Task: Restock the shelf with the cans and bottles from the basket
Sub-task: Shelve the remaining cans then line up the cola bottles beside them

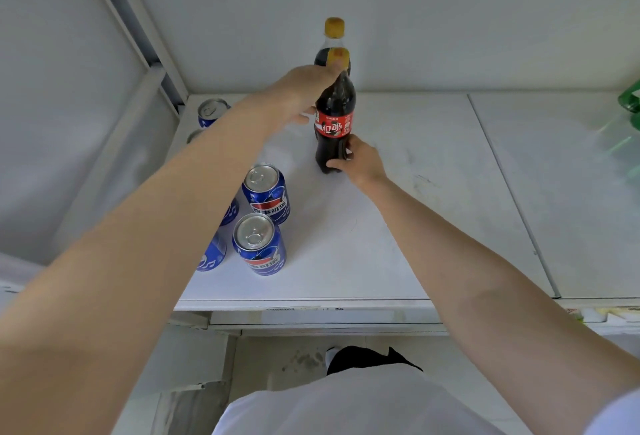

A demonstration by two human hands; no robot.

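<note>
One cola bottle (335, 112) held upright on the shelf (398, 226), top and bottom.
My left grip (304, 95) curls round its neck just under the yellow cap, and my right grip (360, 160) clasps its lower body near the base. It stands directly in front of a second cola bottle (333, 32) by the back wall. Blue cans (266, 192) stand to the left, nearer me.

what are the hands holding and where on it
Both hold the front cola bottle: the left hand at its neck, the right hand round its lower body.
</note>
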